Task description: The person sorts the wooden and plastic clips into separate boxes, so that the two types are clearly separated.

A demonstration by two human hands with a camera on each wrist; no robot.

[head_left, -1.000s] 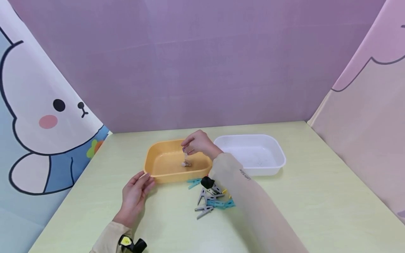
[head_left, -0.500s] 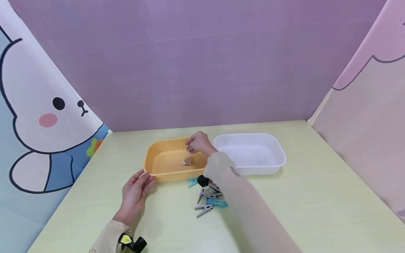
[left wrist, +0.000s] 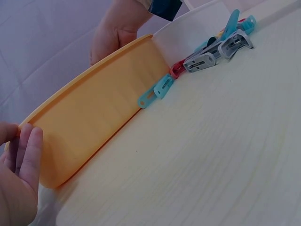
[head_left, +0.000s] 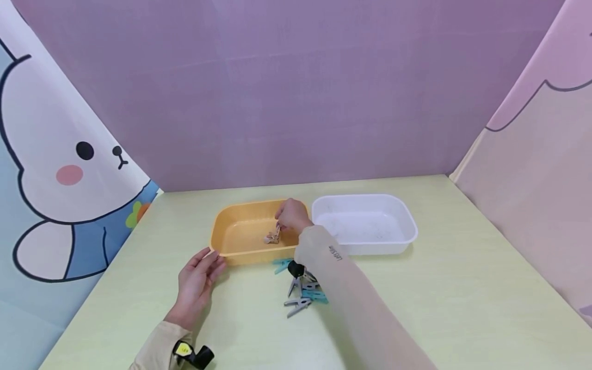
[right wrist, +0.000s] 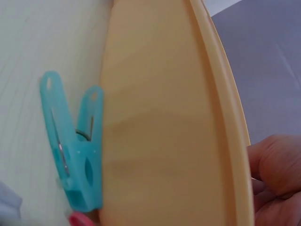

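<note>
An orange tub (head_left: 231, 241) stands on the pale green table, with a pale clothespin (head_left: 271, 238) lying on its floor. My right hand (head_left: 290, 216) reaches down into the tub, its fingers curled and pinching a second pale clothespin just over the first. My left hand (head_left: 201, 277) rests with straight fingers (left wrist: 27, 150) against the tub's near-left corner (left wrist: 51, 155). In the right wrist view the tub's outer wall (right wrist: 160, 117) fills the frame, with my right hand (right wrist: 275, 169) beyond the rim.
A white tub (head_left: 402, 226) stands right of the orange one. A pile of grey and teal clothespins (head_left: 302, 297) lies in front of both tubs. One teal clothespin (head_left: 281, 265) (right wrist: 75, 150) leans against the orange tub's front wall. Purple and cartoon-printed panels enclose the table.
My right hand has sunk lower into the orange tub, bringing its pale clothespin down to the one on the floor. The left hand has stayed at the corner.
</note>
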